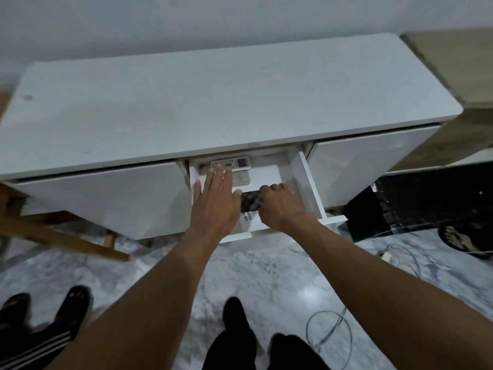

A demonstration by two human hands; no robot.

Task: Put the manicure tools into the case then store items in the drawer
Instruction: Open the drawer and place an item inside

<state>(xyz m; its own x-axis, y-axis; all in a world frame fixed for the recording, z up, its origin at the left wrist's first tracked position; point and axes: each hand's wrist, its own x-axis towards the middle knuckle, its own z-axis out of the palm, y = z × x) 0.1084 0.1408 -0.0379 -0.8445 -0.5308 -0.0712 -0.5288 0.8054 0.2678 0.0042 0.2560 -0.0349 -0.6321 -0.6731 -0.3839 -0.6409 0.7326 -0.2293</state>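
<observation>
From the head view, the case (250,201) is dark with a pale speckled pattern (its shape is mostly hidden) and lies inside the open white drawer (304,180). The right hand (280,205) curls closed on its right edge; the left hand (216,200) is flat, fingers spread, holding nothing.

A white cabinet (226,102) stands against a pale wall (186,20) on grey marbled floor (266,276).

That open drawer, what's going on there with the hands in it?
A person is reaching both hands into the open drawer of a white cabinet. The right hand is curled on a dark patterned case, setting it inside. The left hand lies flat and open beside it, fingers reaching toward two remote controls at the back.
</observation>
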